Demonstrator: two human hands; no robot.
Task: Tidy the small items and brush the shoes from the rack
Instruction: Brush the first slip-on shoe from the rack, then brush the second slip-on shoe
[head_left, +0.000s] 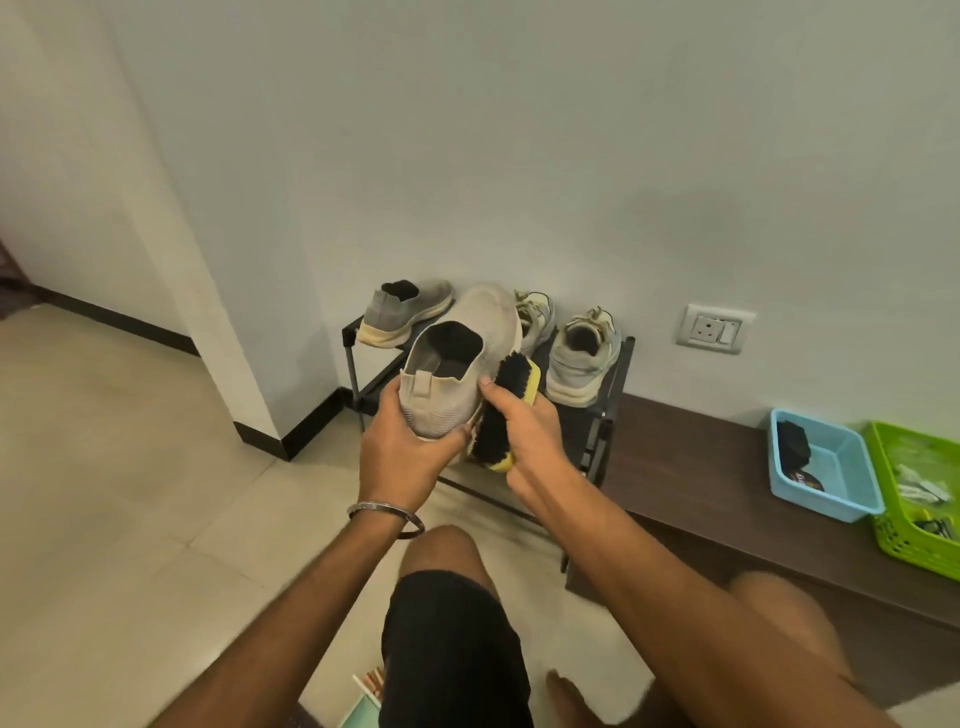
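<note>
My left hand (402, 449) grips the heel of a beige knit slip-on shoe (462, 358), held up in front of the black shoe rack (615, 410). My right hand (524, 426) holds a yellow-backed brush with black bristles (501, 415), its bristles against the shoe's right side. On the rack's top shelf stand the matching grey slip-on shoe (402, 314) at the left and a pair of pale lace-up sneakers (582, 358) at the right, one partly hidden behind the held shoe.
A low dark wooden bench (696, 483) runs right of the rack, carrying a light blue tray (821, 473) with a dark item and a green basket (919, 493) of small things. A wall socket (716, 329) sits above. My knees and a pillar corner frame the tiled floor.
</note>
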